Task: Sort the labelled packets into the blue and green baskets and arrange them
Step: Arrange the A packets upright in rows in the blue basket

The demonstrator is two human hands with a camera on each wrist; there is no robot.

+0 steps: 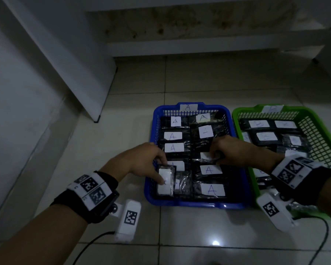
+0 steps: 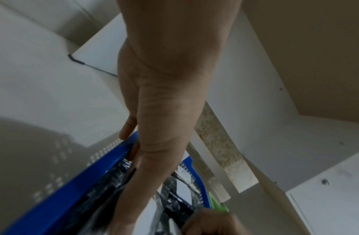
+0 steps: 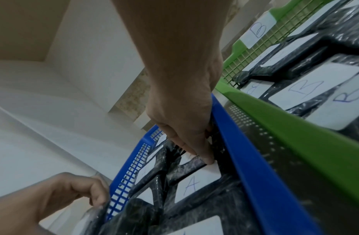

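The blue basket (image 1: 195,204) on the tiled floor holds black packets with white "A" labels in two columns. My left hand (image 1: 161,170) grips one packet (image 1: 167,183) standing at the basket's near-left corner, thumb on its label. My right hand (image 1: 214,155) pinches the edge of another packet (image 1: 206,156) midway down the right column. In the right wrist view, that hand's fingertips (image 3: 202,155) hold the packet's black edge (image 3: 192,165) above an "A" label. The green basket (image 1: 252,109) to the right holds "B" packets (image 3: 307,85).
The two baskets touch side by side, the blue rim (image 3: 255,159) against the green wall (image 3: 295,124). A white panel (image 1: 65,64) leans at the left. A stained step (image 1: 180,25) runs behind. Black cables (image 1: 92,243) trail over the near floor tiles.
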